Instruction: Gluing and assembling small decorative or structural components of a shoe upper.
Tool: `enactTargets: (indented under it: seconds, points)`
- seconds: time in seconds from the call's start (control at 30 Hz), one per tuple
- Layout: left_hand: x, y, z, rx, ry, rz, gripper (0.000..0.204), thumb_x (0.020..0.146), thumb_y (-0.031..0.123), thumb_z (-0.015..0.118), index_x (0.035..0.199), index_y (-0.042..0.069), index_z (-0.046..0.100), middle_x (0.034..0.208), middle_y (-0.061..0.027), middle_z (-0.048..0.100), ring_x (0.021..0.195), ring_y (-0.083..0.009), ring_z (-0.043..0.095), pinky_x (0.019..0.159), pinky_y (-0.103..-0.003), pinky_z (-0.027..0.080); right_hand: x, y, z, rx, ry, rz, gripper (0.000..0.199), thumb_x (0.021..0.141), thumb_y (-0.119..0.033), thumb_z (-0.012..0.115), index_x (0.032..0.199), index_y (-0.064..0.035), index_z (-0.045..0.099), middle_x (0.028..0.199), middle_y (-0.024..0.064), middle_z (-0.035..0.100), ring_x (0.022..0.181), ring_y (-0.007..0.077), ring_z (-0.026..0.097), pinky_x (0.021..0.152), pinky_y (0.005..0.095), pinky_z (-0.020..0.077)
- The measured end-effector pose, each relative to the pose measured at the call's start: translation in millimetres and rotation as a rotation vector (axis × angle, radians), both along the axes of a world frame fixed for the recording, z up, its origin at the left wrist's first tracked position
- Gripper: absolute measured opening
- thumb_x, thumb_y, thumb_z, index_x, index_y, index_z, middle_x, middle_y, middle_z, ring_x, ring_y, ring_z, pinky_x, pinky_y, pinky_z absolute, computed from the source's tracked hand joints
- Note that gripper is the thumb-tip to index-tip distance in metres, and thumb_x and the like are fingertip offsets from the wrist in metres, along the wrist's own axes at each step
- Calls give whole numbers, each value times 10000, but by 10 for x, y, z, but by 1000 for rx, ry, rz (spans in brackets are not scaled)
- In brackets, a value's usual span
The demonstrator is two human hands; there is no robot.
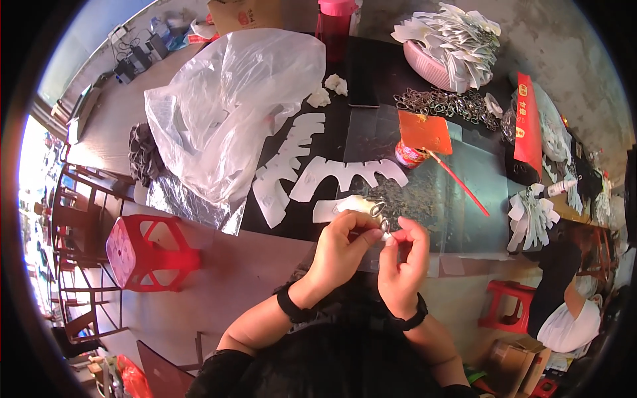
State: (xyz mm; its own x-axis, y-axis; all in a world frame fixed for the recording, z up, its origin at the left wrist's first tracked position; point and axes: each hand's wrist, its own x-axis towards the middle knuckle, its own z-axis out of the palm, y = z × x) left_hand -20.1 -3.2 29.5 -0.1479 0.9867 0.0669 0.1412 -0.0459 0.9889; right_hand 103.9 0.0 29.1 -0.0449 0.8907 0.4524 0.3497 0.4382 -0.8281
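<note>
My left hand (340,251) and my right hand (405,262) meet at the near edge of a dark table (371,86). Together they pinch a small metal ring-shaped piece (380,213) and a white cut-out strip (335,207) that lies partly on the table. More white notched cut-out pieces (345,174) lie flat just beyond my fingers. Both wrists wear black bands.
A large clear plastic bag (229,106) covers the table's left part. A pile of metal rings (441,103), a pink basket of white cut-outs (451,43), a red jar with a brush (413,154), a red bottle (334,23) and a phone (363,83) stand farther back. A red stool (142,251) is at left; another person (564,305) sits at right.
</note>
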Motion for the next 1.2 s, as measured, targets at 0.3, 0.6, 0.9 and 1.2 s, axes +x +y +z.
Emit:
enactTargets:
  seconds: [0.3,0.6,0.9,1.2]
  points:
    - [172,-41,-171,292,227,112,143,794,-78,619,883,-11,530,957,-106,527,778,-209,567,653,-284,487,122,101,-90,-657,621,83,328,866,35,522,1190,-3,488,863,14,544,768,71,505,713,222,446]
    - [79,-103,-257,230,22,-2,140,816,-65,607,911,-5,523,1003,-104,508,848,-179,560,690,-260,485,238,82,-4,-1046,837,243,193,918,-5,463,1080,15,566,957,56,603,821,103,572,747,254,480]
    - [91,-43,-135,325,312,54,157,788,-46,647,912,-7,561,918,-117,564,775,-248,609,660,-327,515,66,-38,-52,-677,533,113,170,925,26,445,1039,32,571,938,43,604,823,68,526,742,218,442]
    - [117,2,-180,239,28,126,111,833,-32,623,937,-25,583,949,-84,590,763,-170,589,651,-273,483,74,19,-9,-703,652,169,155,936,20,461,1040,24,576,952,28,599,840,57,518,742,211,429]
